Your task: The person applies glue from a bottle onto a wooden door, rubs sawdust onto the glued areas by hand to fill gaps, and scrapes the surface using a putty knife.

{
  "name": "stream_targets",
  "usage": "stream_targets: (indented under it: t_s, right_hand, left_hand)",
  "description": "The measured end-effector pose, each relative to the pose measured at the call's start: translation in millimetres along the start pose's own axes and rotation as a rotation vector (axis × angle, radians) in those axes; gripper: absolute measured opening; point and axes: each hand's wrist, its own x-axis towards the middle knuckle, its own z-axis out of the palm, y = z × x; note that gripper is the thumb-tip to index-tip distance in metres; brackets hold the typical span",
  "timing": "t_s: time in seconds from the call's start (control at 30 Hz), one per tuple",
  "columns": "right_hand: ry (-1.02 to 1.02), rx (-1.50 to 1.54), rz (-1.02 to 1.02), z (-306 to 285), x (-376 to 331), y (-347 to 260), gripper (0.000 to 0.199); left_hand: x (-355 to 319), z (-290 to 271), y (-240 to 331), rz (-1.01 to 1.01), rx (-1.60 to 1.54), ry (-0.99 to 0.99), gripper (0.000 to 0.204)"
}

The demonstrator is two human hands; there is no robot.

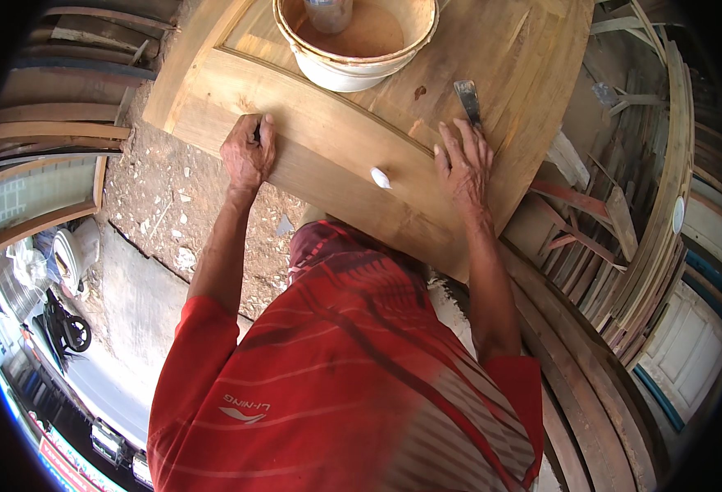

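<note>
Fingers of the left hand (pixel 249 153) curled shut around a small dark tool on the door (pixel 320 156). The right hand (pixel 463 164) lay flat, fingers spread, fingertips touching a scraper (pixel 467 100).

Lower left of the frame: red sign board (pixel 64 469) with pale lettering, slanted beside blue edging; nothing else labelled.
</note>
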Motion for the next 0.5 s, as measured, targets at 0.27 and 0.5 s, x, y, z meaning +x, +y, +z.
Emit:
stream_targets:
  t_s: [0.27, 0.5]
  right_hand:
    - [-0.213, 0.029, -0.218, 1, 1, -8, 0.061]
    - [-0.256, 0.009, -0.237, 2, 11, -6, 0.061]
  left_hand:
    - [-1, -6, 6, -0.130, 0.017, -0.088, 0.027]
    - [-2, -3, 4, -0.060, 0.013, -0.029, 0.023]
